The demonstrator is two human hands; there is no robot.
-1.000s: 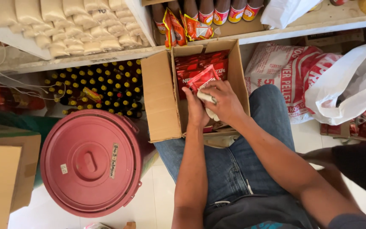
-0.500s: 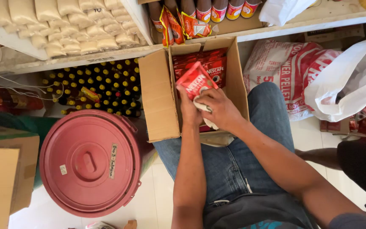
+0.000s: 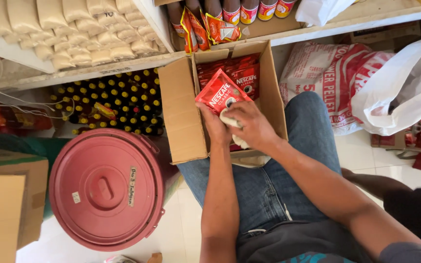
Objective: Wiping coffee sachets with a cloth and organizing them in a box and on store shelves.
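Observation:
An open cardboard box (image 3: 183, 114) rests against my knee and holds several red sachet packets (image 3: 230, 68). My left hand (image 3: 215, 127) holds one red packet (image 3: 219, 91) up over the box, gripping its lower edge. My right hand (image 3: 252, 124) is closed on a white cloth (image 3: 230, 121) pressed against the same packet's lower right side. Both forearms reach forward over my blue jeans (image 3: 274, 185).
A round dark-red lidded bucket (image 3: 107, 187) stands at my left. Dark bottles with yellow caps (image 3: 113, 102) fill the low shelf. Pale bagged goods (image 3: 64, 29) and jars (image 3: 242, 9) sit above. A red-and-white sack (image 3: 327, 78) and white plastic bag (image 3: 405, 83) lie right; a carton (image 3: 6, 209) is far left.
The red packet has been lifted higher out of the box and turned more upright. My right hand with the cloth has shifted along its lower edge.

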